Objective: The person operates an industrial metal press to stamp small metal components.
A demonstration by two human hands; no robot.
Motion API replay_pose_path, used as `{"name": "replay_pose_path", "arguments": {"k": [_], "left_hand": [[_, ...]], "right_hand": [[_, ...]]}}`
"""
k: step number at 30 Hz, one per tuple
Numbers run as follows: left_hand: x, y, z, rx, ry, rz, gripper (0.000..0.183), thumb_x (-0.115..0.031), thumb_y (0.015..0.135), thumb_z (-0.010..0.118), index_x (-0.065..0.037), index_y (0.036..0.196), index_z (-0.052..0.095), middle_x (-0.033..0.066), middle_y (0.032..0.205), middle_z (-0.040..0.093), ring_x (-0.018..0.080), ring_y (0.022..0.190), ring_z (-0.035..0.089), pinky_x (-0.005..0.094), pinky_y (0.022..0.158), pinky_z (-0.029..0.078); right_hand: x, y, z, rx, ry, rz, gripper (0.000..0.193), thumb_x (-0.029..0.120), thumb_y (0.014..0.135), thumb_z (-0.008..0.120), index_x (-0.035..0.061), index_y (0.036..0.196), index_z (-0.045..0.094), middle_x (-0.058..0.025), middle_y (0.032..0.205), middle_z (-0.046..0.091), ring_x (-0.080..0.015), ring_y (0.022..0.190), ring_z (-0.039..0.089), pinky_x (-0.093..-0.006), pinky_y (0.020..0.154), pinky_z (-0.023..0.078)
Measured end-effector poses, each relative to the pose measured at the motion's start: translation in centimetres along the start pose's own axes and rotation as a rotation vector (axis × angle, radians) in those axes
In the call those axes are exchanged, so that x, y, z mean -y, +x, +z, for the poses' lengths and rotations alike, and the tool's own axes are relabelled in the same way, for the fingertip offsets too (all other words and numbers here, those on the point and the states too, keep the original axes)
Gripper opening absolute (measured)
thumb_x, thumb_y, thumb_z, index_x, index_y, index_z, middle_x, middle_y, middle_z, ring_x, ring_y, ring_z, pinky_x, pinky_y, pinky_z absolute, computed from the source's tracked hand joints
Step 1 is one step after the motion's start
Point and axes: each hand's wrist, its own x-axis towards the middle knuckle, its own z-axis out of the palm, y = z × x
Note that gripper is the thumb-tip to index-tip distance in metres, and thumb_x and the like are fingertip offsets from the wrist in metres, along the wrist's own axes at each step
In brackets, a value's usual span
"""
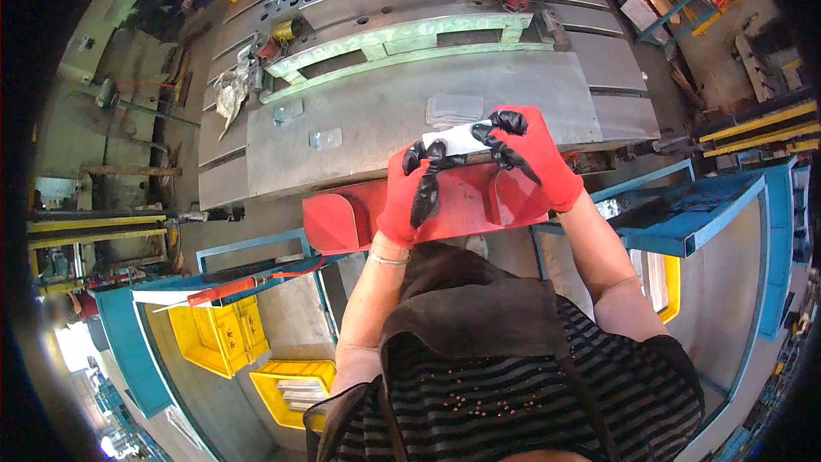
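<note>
Both hands wear red gloves with black fingertips. Between them is a small flat pale metal plate (458, 139), held slightly tilted over the front edge of the steel press bed (376, 150). My left hand (410, 192) pinches its left end. At the other end, my right hand (534, 152) grips it between thumb and fingers. Just beyond the plate lies a stack of similar flat plates (454, 108) on the bed. Farther left rest a small flat piece (326, 138) and another thin piece (288, 111). A red metal tray (457, 192) sits below my hands.
A pale green slotted bar (402, 44) crosses the bed before a heavy steel die (385, 4). A crumpled rag (231, 96) hangs at left. Yellow bins (214, 338) stand low left. Blue frames (684, 227) flank me, and a red-handled tool (231, 291) lies on the left one.
</note>
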Motion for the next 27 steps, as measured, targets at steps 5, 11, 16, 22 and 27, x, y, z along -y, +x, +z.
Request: {"name": "replay_pose_path", "arguments": {"k": [5, 11, 16, 22, 27], "left_hand": [[1.4, 0.4, 0.0, -0.004, 0.034, 0.207, 0.015, -0.009, 0.09, 0.052, 0.004, 0.089, 0.06, 0.0035, 0.075, 0.061, 0.0099, 0.067, 0.055, 0.0245, 0.062, 0.044], [1.3, -0.2, -0.6, -0.092, 0.058, 0.185, 0.014, -0.006, 0.089, 0.054, 0.005, 0.093, 0.061, 0.0026, 0.079, 0.062, 0.0083, 0.067, 0.054, 0.0233, 0.061, 0.044], [-0.5, -0.9, -0.3, -0.182, 0.092, 0.156, 0.013, -0.006, 0.088, 0.057, 0.004, 0.096, 0.062, -0.0005, 0.08, 0.061, 0.0039, 0.069, 0.051, 0.0202, 0.058, 0.041], [-2.0, -1.0, -1.7, -0.183, 0.127, 0.121, 0.015, -0.004, 0.088, 0.056, 0.005, 0.099, 0.061, -0.0007, 0.086, 0.061, 0.0056, 0.08, 0.052, 0.0211, 0.072, 0.044], [-3.4, -2.7, -4.2, -0.105, 0.016, 0.041, 0.018, -0.003, 0.088, 0.056, 0.005, 0.103, 0.058, -0.0004, 0.091, 0.06, 0.0053, 0.08, 0.049, 0.0216, 0.073, 0.043]], "right_hand": [[-0.8, 0.2, -0.2, -0.005, -0.138, -0.086, 0.007, 0.006, 0.081, 0.062, -0.0001, 0.08, 0.059, 0.0002, 0.062, 0.054, -0.004, 0.051, 0.048, -0.0216, 0.043, 0.037], [-0.4, 0.5, 0.4, 0.003, 0.058, 0.039, 0.006, 0.005, 0.084, 0.059, 0.0001, 0.082, 0.06, 0.0004, 0.063, 0.054, -0.0048, 0.05, 0.048, -0.0228, 0.042, 0.038], [-0.9, 1.2, 0.9, 0.075, 0.139, 0.134, 0.008, 0.007, 0.086, 0.055, -0.0001, 0.085, 0.059, -0.0003, 0.061, 0.053, -0.0076, 0.048, 0.052, -0.0233, 0.041, 0.041], [1.2, 1.1, 3.0, 0.121, 0.117, 0.12, 0.011, 0.009, 0.087, 0.052, -0.0004, 0.085, 0.058, -0.0017, 0.064, 0.054, -0.0083, 0.049, 0.053, -0.023, 0.042, 0.041], [3.2, 1.1, 4.7, 0.217, 0.074, 0.142, 0.013, 0.011, 0.087, 0.052, 0.0001, 0.084, 0.057, -0.0012, 0.062, 0.054, -0.0077, 0.049, 0.053, -0.022, 0.042, 0.041]]}}
